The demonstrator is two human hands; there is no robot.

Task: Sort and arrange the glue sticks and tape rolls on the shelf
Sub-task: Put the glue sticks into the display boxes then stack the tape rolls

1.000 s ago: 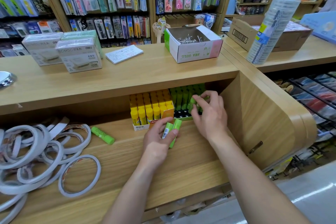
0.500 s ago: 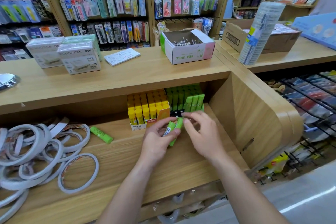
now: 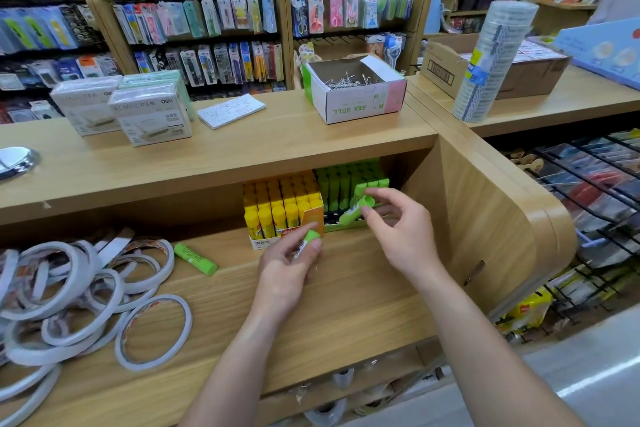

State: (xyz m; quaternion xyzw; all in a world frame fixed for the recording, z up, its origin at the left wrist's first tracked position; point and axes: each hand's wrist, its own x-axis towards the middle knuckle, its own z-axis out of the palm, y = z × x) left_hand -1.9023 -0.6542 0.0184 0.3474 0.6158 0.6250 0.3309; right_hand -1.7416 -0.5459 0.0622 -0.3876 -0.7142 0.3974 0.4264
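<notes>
While pinching one green stick (image 3: 353,213) at the green tray (image 3: 346,226) with the right hand (image 3: 398,229), gripping another stick (image 3: 306,241) in the left hand (image 3: 291,263) before the yellow box (image 3: 277,239), loose stick (image 3: 195,258) and tape rolls (image 3: 83,295) lying left of that box.

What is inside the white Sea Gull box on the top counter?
The open Sea Gull box holds a loose pile of small silver metal clips or pins. Its front wall hides the lower part, so how deep the pile goes cannot be seen.
</notes>
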